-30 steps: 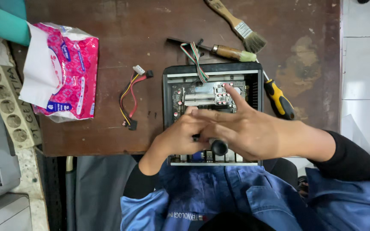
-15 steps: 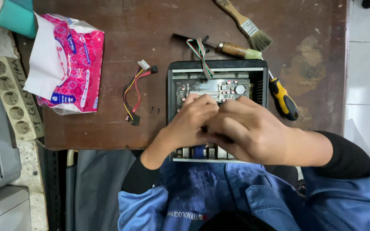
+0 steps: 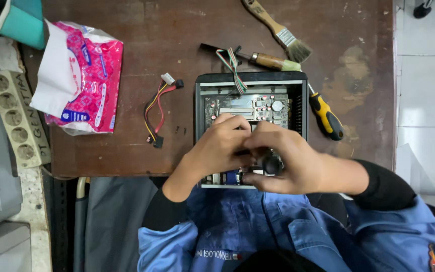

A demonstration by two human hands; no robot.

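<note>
Centrally, open black computer case (image 3: 298,100) at the table's (image 3: 177,30) near edge, long axis running away from the person: left hand (image 3: 217,148) and right hand (image 3: 288,161) meet over its near half, fingers curled together, whatever they grip hidden.

Matt metal case (image 3: 300,103) (black), worn wooden table (image 3: 177,30).

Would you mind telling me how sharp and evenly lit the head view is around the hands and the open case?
Head view: light is soft and even, with no harsh glare; the left hand and right hand look slightly soft, and they shade the near part of the open black case. The circuit board behind them is fairly crisp.
</note>
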